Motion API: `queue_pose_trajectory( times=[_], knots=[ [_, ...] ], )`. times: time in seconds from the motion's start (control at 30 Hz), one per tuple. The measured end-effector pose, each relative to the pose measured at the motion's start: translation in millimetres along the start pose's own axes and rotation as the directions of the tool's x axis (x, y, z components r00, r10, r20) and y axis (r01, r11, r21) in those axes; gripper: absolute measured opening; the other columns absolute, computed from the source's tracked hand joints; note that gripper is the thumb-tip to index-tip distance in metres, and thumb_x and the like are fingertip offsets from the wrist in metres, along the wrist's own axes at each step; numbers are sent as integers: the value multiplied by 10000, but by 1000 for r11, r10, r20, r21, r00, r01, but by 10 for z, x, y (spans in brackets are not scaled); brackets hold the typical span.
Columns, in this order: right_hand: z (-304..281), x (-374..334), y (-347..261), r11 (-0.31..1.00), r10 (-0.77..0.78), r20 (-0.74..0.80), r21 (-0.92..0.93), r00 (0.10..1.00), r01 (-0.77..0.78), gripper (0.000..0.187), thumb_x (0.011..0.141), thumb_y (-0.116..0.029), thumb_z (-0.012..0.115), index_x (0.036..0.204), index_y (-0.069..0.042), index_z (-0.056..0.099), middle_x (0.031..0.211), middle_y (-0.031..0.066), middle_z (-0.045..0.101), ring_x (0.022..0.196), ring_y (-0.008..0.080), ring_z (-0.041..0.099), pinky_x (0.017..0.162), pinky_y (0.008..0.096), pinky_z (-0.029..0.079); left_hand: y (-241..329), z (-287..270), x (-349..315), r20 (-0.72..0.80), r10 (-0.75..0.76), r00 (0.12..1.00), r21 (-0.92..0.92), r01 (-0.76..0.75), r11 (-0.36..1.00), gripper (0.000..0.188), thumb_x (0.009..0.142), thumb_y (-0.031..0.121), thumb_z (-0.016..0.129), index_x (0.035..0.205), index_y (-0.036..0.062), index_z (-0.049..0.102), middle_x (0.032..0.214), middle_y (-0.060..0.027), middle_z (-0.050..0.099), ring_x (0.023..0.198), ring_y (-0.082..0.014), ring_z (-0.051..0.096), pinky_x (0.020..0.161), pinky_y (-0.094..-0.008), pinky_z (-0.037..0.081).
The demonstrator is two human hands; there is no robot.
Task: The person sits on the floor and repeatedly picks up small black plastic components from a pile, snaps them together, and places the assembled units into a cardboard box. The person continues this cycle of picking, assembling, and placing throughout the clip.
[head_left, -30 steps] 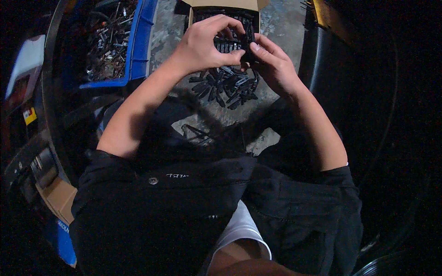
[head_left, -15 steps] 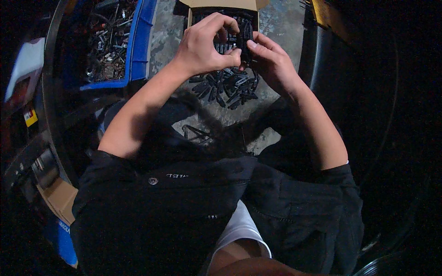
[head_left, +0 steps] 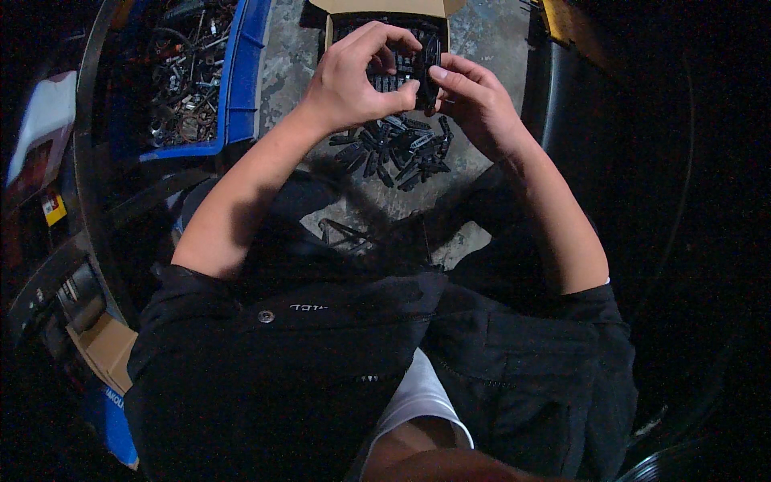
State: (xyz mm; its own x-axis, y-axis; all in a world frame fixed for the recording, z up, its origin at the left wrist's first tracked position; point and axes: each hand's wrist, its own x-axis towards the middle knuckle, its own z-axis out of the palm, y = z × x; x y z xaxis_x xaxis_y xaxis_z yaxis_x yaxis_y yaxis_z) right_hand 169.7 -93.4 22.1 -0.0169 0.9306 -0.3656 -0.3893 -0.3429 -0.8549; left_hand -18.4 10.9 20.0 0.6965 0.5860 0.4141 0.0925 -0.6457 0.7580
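A long, narrow black part (head_left: 430, 60), too dark to name its kind, stands upright between my two hands. My left hand (head_left: 344, 84) curves in a C shape, with its forefinger and thumb tips at the part's left side near its top and lower end. From the other side, my right hand (head_left: 480, 98) grips the part between thumb and fingers. An open cardboard box (head_left: 393, 6) lies behind my hands, holding rows of similar black parts (head_left: 387, 83). A loose pile of black elongated pieces (head_left: 401, 153) rests on the floor below my hands.
On the left stands a blue bin (head_left: 241, 88) filled with mixed metal scrap (head_left: 189, 76). A small brown carton (head_left: 108, 345) sits at the lower left. A dark, smooth curved surface (head_left: 566, 104) rises on the right, beside the concrete floor (head_left: 293, 64).
My left thumb has drawn slightly left and up along the black part. The right fingers have shifted a little around it. Both arms stay nearly still.
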Motion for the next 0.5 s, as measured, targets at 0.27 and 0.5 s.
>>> queue_pose_trajectory(
  times=[0.27,0.5],
  knots=[
    [-57,61,20,999,-3,1,41,1000,3,317,901,-226,711,1134,-27,629,877,-9,623,756,72,575,701,222,464,-8,3,19,17,-42,999,-72,43,996,422,744,154,780,1134,77,639,987,-44,648,796,-131,645,749,-288,519],
    [-135,109,10,987,-90,13,-135,996,91,337,908,-272,716,1118,-21,638,854,-14,614,765,67,555,714,225,448,-50,-51,59,127,-145,981,-125,161,979,436,771,152,819,1173,87,663,930,-37,666,831,-107,640,761,-269,516]
  ],
)
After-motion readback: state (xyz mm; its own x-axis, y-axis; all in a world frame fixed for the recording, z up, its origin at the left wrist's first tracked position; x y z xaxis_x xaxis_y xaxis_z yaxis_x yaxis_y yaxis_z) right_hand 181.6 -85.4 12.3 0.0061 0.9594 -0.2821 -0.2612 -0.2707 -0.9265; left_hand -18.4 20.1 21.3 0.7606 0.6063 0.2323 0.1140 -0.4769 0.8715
